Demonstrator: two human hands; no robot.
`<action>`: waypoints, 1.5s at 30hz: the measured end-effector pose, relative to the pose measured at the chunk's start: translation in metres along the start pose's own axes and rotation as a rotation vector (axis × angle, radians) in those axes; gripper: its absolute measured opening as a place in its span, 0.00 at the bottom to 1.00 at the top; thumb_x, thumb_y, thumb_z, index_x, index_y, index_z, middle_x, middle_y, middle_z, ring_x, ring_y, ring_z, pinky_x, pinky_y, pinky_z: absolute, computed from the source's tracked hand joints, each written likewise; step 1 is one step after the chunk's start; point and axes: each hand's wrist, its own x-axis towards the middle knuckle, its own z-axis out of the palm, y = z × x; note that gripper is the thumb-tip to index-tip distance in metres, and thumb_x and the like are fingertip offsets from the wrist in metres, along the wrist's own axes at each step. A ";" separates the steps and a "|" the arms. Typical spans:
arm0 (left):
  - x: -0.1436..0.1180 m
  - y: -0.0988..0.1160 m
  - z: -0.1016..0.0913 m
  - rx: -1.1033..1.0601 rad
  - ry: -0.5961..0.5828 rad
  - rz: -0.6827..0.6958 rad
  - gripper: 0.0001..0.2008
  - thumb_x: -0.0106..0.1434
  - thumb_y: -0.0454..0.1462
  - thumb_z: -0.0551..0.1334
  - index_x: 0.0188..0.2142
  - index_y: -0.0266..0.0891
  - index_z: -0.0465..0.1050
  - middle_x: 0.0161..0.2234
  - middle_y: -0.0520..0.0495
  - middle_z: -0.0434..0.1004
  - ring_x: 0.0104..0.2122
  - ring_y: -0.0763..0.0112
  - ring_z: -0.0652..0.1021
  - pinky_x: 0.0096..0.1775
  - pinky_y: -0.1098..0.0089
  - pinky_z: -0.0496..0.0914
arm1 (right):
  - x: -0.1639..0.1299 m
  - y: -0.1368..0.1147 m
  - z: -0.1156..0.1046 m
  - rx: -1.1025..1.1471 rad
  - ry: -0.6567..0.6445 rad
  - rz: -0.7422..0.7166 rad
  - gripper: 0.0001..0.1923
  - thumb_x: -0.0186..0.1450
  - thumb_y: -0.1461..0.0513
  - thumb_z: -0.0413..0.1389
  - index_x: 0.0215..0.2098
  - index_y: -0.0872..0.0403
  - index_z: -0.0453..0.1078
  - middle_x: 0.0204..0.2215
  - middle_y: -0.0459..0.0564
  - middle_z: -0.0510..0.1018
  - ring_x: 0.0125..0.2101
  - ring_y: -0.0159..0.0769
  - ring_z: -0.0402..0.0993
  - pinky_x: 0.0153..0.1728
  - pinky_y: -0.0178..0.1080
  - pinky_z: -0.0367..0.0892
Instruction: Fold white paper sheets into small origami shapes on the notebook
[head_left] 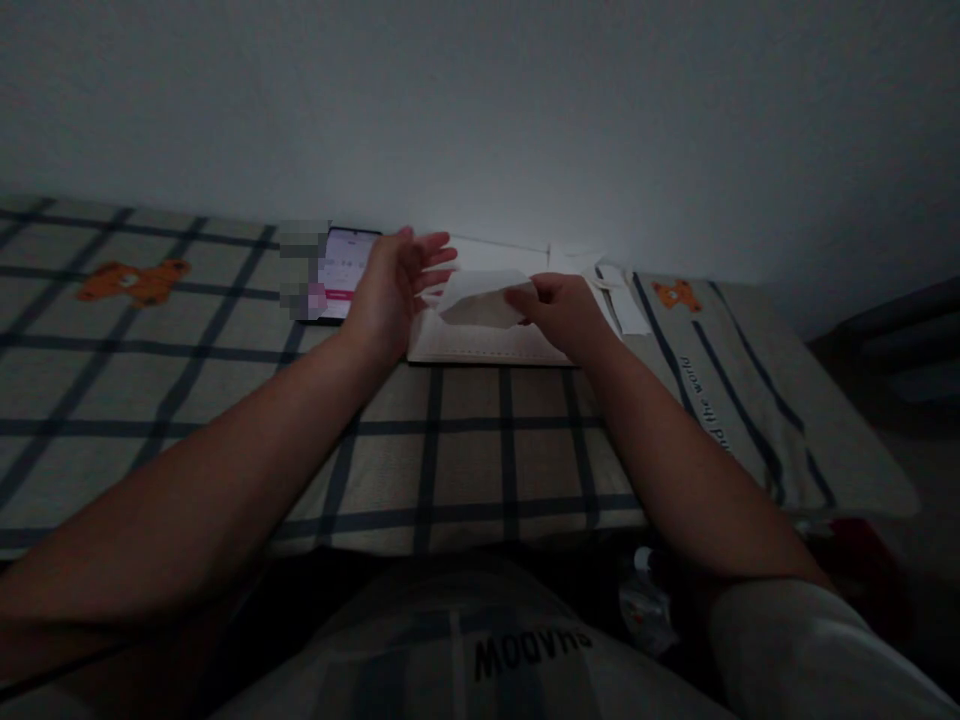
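A small white sheet of paper is pinched between the thumb and fingers of my right hand. It is tilted above a pale, flat pad or notebook with a dashed line along its near edge. My left hand is open at the sheet's left side, palm turned inward and fingers spread; whether its fingertips touch the paper I cannot tell. Just left of that hand lies a lit smartphone, part of it blurred out. White paper strips rest to the right of the pad.
A checked cloth with bear prints covers the table. A pale wall rises directly behind it. Below the near edge, to the right, is a clear plastic bottle. The room is dim.
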 end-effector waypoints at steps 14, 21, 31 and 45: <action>-0.015 0.000 0.008 0.259 -0.218 -0.241 0.06 0.60 0.36 0.67 0.35 0.39 0.83 0.29 0.44 0.83 0.28 0.65 0.80 0.33 0.66 0.74 | 0.002 -0.002 0.004 0.187 0.086 0.041 0.15 0.62 0.50 0.65 0.32 0.53 0.74 0.22 0.42 0.70 0.26 0.30 0.66 0.28 0.35 0.63; -0.018 -0.006 0.011 0.212 -0.206 -0.242 0.06 0.57 0.37 0.68 0.35 0.40 0.81 0.30 0.45 0.82 0.29 0.65 0.81 0.33 0.66 0.75 | 0.000 0.003 0.019 0.456 0.042 0.123 0.22 0.62 0.43 0.63 0.34 0.53 0.73 0.30 0.46 0.77 0.31 0.32 0.73 0.33 0.38 0.73; -0.015 -0.012 0.007 0.285 -0.177 -0.239 0.10 0.59 0.45 0.71 0.30 0.42 0.81 0.31 0.45 0.83 0.30 0.64 0.80 0.30 0.68 0.73 | -0.007 -0.007 0.012 0.193 -0.023 0.018 0.19 0.62 0.48 0.64 0.28 0.54 0.75 0.24 0.44 0.73 0.28 0.31 0.66 0.29 0.36 0.61; -0.020 -0.004 0.012 0.275 -0.115 -0.201 0.07 0.59 0.41 0.70 0.27 0.40 0.80 0.25 0.45 0.80 0.32 0.58 0.82 0.33 0.63 0.76 | -0.005 -0.003 0.017 0.520 -0.113 0.125 0.18 0.59 0.48 0.67 0.31 0.55 0.75 0.28 0.47 0.77 0.29 0.33 0.73 0.35 0.40 0.76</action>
